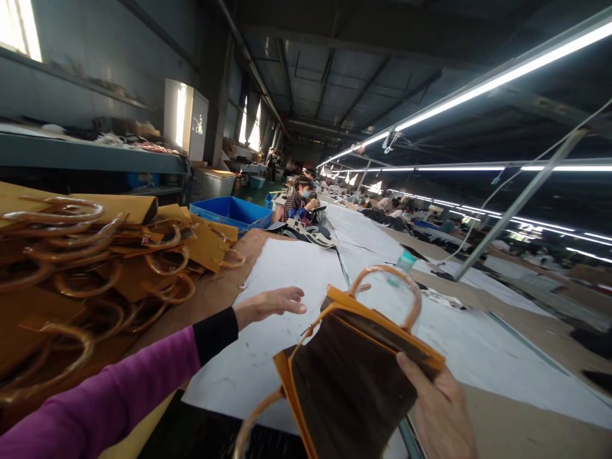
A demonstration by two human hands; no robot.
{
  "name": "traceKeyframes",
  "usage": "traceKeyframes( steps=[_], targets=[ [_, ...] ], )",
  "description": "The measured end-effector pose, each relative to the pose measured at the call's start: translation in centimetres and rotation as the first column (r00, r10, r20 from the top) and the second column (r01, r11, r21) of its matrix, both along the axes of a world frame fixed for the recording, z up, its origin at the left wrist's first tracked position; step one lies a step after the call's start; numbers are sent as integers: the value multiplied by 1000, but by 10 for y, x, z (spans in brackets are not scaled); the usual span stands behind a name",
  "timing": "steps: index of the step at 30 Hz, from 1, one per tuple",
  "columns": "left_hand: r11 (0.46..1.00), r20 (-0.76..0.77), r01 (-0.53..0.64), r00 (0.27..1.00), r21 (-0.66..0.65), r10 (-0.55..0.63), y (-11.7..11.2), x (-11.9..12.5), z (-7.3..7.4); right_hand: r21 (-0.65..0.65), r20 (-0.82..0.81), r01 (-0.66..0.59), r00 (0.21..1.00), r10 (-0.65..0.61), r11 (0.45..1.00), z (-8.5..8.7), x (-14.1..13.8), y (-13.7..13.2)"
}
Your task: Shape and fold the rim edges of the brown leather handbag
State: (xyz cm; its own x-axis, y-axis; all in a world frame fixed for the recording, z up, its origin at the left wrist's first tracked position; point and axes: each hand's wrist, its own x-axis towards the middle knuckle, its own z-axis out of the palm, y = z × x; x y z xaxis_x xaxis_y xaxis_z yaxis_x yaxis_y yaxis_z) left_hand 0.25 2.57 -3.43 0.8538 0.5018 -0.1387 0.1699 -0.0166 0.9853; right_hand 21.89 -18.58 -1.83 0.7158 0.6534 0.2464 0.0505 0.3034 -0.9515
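My right hand [442, 408] grips an orange handbag [354, 376] with a dark brown lining and a curved tan handle, held up low in the middle of the view. My left hand [270, 303], in a purple sleeve with a black cuff, reaches out over the white table cover [282, 268] with its fingers stretched and nothing in it. It is nearest the bag's upper left corner, a short gap away.
A large pile of orange bags with ring handles [90, 268] lies at the left. A blue bin [232, 213] stands behind it. A seated person [300, 201] works farther down the long table. A metal strut [516, 207] slants up to the lamps at right.
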Motion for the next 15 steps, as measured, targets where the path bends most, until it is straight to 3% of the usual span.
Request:
traceKeyframes(
  steps=[3, 6, 10, 15],
  targets=[
    [994, -148, 18, 989, 112, -1, -11, 11, -12, 71, -132, 47, 991, -37, 996, -2, -3, -1],
    [969, -212, 30, 977, 245, 23, -21, 30, -14, 57, -184, 49, 982, -38, 997, -6, -8, 0],
    [936, -198, 80, 980, 342, -11, -24, 47, -15, -11, -23, 86, 996, -86, 996, -18, -6, -3],
    [913, -271, 92, 962, 398, 21, -20, 45, -13, -68, 85, 113, 991, -107, 991, -25, -1, -10]
  ],
)
